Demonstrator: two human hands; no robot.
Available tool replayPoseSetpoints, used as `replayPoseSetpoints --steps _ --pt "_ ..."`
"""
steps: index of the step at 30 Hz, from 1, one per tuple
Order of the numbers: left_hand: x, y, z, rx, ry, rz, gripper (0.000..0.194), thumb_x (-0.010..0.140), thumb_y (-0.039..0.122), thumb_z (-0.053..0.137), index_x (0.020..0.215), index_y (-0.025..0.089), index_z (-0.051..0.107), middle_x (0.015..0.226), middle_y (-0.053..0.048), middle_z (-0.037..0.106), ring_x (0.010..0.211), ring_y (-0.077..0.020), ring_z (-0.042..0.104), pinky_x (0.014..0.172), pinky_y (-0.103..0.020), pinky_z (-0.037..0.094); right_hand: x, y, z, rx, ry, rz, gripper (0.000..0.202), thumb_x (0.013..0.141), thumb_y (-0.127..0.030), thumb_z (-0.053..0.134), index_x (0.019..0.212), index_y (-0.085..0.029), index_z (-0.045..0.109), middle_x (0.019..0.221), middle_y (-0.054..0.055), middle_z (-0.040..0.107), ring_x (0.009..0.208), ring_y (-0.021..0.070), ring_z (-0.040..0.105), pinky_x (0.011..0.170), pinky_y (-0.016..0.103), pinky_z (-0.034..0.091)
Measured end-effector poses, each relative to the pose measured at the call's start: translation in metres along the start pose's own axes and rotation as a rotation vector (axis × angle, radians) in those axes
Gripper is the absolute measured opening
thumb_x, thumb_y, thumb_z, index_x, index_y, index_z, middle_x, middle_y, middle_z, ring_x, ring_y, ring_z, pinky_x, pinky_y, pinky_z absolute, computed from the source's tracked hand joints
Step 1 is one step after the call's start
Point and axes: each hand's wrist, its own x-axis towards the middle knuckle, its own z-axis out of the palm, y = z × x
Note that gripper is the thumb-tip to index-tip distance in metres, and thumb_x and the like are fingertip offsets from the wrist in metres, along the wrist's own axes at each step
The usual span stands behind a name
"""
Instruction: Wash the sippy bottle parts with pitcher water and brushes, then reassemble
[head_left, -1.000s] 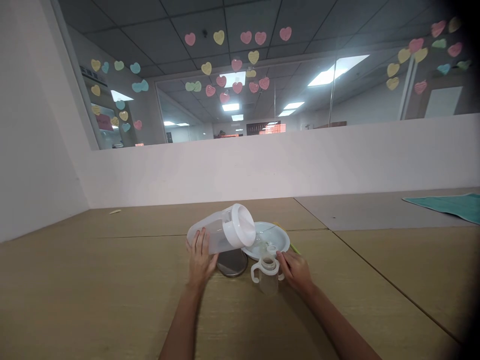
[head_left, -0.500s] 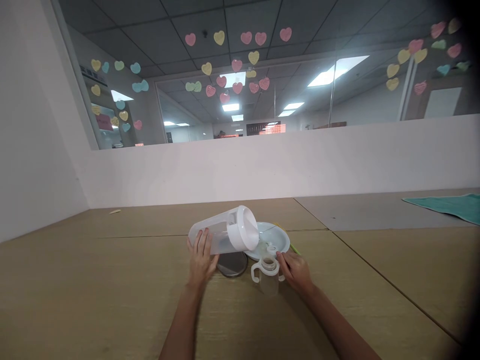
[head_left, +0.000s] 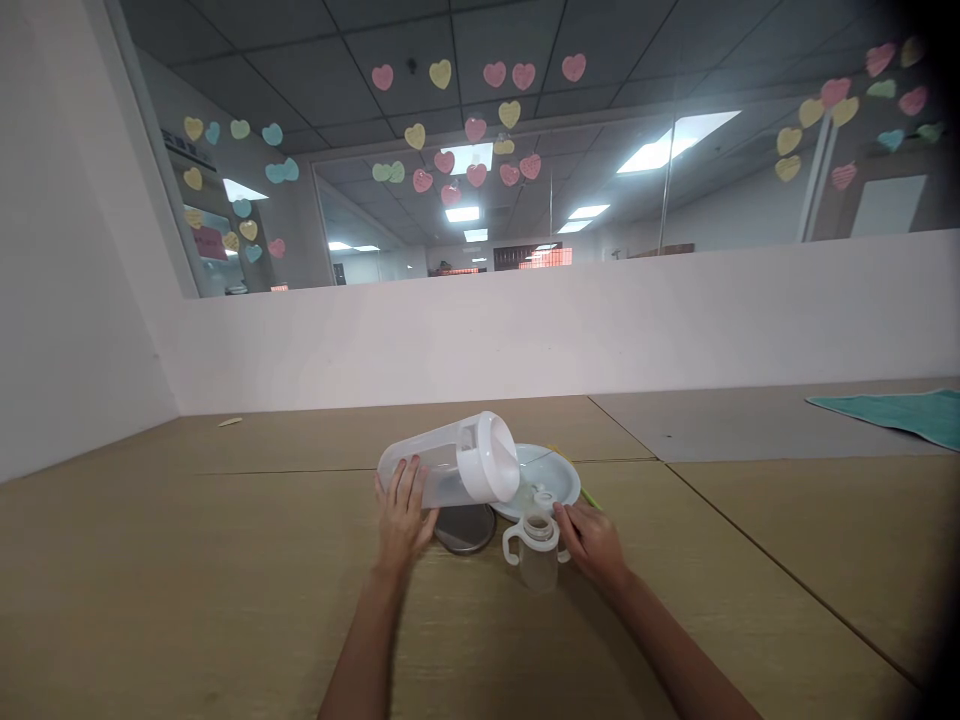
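While the counter (head_left: 225, 580) spreads across the lower part of the view, a window (head_left: 375, 220) runs above the pale wall (head_left: 375, 345) along its back edge; a teal cloth (head_left: 900, 412) lies at the back right corner; near the counter's middle, a translucent pitcher (head_left: 450, 455) with a white top is held tipped nearly on its side, top toward the right edge; a pale plate (head_left: 568, 470) sits just past it, partly hidden.

Both hands are occupied: the left hand (head_left: 403, 520) wraps the pitcher's lower end from the near side, fingers laid along its wall; the right hand (head_left: 592, 540) is curled in, thumb and fingers pinching at the right handle of a clear cup (head_left: 538, 570), though the exact hold is hidden; this cup stands upright between plate and near edge, its mouth uncovered, below the pitcher's top; a dark round disc (head_left: 466, 535) lies left of it; a green stick (head_left: 591, 498) shows behind the right hand; a small white piece (head_left: 544, 498) rests at the plate.
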Motion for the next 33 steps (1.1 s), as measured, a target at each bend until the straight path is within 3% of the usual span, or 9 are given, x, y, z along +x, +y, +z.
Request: replayPoseSetpoints --steps 5,15,24,33 --pt "0.002 0.003 -0.002 -0.006 0.036 -0.048 0.067 0.079 0.032 0.054 0.137 0.013 0.026 0.132 -0.020 0.043 0.128 -0.0308 0.032 0.106 -0.055 0.013 0.000 0.001 0.001 0.007 0.017 -0.008 0.039 0.090 -0.023 0.038 0.054 -0.016 0.052 0.050 0.001 0.050 0.049 0.0084 0.044 0.054 0.023 0.028" --pt "0.012 0.015 -0.009 -0.171 0.081 -0.331 0.095 0.070 0.048 0.063 0.140 0.011 0.011 0.140 -0.021 0.028 0.130 -0.0317 0.028 0.104 -0.048 0.030 -0.001 0.001 0.002 0.006 0.041 -0.020 0.038 0.089 -0.022 0.039 0.054 -0.016 0.051 0.049 0.000 0.049 0.048 0.0080 0.042 0.053 0.023 0.027" --pt "0.005 0.010 -0.008 -0.209 0.036 -0.201 0.101 0.068 0.048 0.065 0.141 0.010 0.007 0.140 -0.021 0.027 0.129 -0.0325 0.028 0.104 -0.047 0.031 -0.001 0.003 0.004 0.007 0.043 -0.020 0.038 0.090 -0.023 0.039 0.054 -0.016 0.050 0.049 0.000 0.049 0.049 0.0081 0.043 0.054 0.022 0.027" --pt "-0.004 0.005 -0.007 -0.225 0.120 -0.236 0.106 0.066 0.045 0.068 0.141 0.010 0.002 0.142 -0.024 0.021 0.131 -0.0365 0.022 0.102 -0.052 0.031 -0.002 0.002 0.003 -0.003 0.055 -0.030 0.038 0.089 -0.023 0.040 0.054 -0.016 0.050 0.049 0.000 0.049 0.048 0.0080 0.042 0.053 0.023 0.027"
